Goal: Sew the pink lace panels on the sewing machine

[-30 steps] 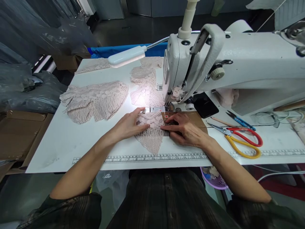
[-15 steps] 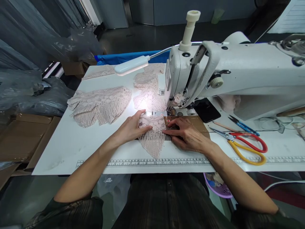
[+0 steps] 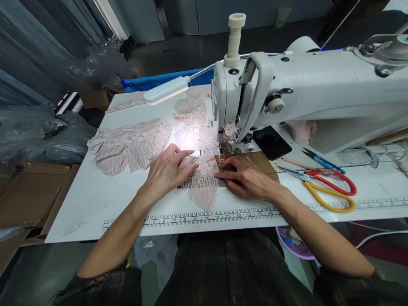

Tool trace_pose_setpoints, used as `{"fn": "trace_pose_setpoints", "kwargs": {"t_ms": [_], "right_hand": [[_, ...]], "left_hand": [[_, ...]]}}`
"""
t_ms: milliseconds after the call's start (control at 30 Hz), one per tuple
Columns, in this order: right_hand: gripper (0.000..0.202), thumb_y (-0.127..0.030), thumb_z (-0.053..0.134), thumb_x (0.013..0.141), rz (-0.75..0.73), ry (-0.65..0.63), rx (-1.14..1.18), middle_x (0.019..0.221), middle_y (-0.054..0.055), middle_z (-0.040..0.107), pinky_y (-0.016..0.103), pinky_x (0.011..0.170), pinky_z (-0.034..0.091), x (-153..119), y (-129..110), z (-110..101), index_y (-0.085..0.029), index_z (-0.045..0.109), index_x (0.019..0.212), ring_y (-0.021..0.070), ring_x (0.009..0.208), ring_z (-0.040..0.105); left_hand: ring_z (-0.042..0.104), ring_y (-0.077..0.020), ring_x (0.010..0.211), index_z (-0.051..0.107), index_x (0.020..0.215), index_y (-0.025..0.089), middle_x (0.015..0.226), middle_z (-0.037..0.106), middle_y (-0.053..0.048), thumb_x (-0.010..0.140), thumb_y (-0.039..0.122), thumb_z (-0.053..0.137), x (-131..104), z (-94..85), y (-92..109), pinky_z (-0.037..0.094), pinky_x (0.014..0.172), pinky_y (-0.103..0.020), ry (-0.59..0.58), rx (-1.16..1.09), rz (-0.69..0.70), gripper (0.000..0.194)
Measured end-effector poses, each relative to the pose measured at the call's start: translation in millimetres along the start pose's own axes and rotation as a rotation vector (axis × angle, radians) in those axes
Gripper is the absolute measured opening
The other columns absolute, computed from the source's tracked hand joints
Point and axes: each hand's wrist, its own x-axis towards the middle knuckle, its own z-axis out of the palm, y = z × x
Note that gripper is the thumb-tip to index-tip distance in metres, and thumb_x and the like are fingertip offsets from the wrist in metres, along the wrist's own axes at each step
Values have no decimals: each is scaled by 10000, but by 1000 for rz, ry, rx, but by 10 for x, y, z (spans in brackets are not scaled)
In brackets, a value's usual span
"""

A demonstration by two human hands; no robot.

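A pale pink lace piece (image 3: 202, 187) lies at the sewing machine's needle area, its scalloped, pointed end toward me. My left hand (image 3: 168, 166) rests at its left edge, thumb on the lace and index finger stretched apart from it. At the right edge, my right hand (image 3: 244, 176) lies low over the brown plate (image 3: 263, 161), fingers extended and apart, one fingertip touching the lace. The presser foot (image 3: 222, 148) of the white sewing machine (image 3: 287, 93) is just beyond the lace. Behind it, another lace section (image 3: 196, 135) lies under the lamp's glare.
More lace (image 3: 130, 144) is spread at the left. A lamp (image 3: 167, 90) hangs over the table. To the right are a black phone (image 3: 272, 142), blue-handled snips (image 3: 325, 161), a pencil (image 3: 298, 162) and red-and-yellow scissors (image 3: 331, 191). A printed ruler (image 3: 191, 219) runs along the front edge.
The camera view has shifted and tilted slightly. My left hand has moved a little left and arched up, with its thumb still at the lace. My right hand stays at the lace's right edge.
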Motion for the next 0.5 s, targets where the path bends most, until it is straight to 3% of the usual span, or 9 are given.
{"fn": "trace_pose_setpoints", "kwargs": {"t_ms": [67, 167, 233, 333, 500], "right_hand": [[353, -183, 553, 888, -6, 0, -3, 1162, 129, 584, 509, 972, 433, 3, -1, 2, -276, 724, 1183, 281, 1156, 527], [346, -183, 547, 894, -6, 10, -8, 1154, 127, 588, 509, 978, 430, 2, -4, 3, -275, 728, 1174, 285, 1170, 518], [337, -189, 552, 895, -1, 12, -14, 1150, 122, 590, 508, 976, 433, -1, -4, 2, -279, 730, 1167, 288, 1168, 516], [338, -200, 563, 896, 2, 3, -11, 1160, 119, 589, 509, 971, 436, -8, 5, 4, -285, 722, 1182, 287, 1157, 521], [343, -202, 574, 897, 18, -32, 9, 1182, 118, 585, 508, 971, 433, -11, 8, -2, -289, 713, 1199, 274, 1115, 536]], "left_hand": [[624, -204, 840, 682, 1148, 170, 1090, 639, -120, 960, 429, 523, 20, 59, 30, 514, 640, -311, 84, 41, 205, 358], [638, -222, 1027, 648, 1169, 141, 1168, 665, -132, 1024, 289, 417, 74, 203, 61, 563, 841, -371, -25, 66, 571, 311], [624, -249, 1113, 615, 1212, 125, 1223, 658, -146, 1033, 268, 404, 113, 294, 54, 543, 934, -422, -64, 142, 697, 311], [605, -307, 1160, 570, 1255, 83, 1321, 603, -200, 1027, 338, 442, 150, 373, 14, 526, 940, -473, -52, 229, 758, 366], [567, -348, 1222, 514, 1321, 69, 1388, 547, -236, 1013, 439, 461, 114, 405, -20, 507, 936, -490, -31, 267, 739, 484]]}}
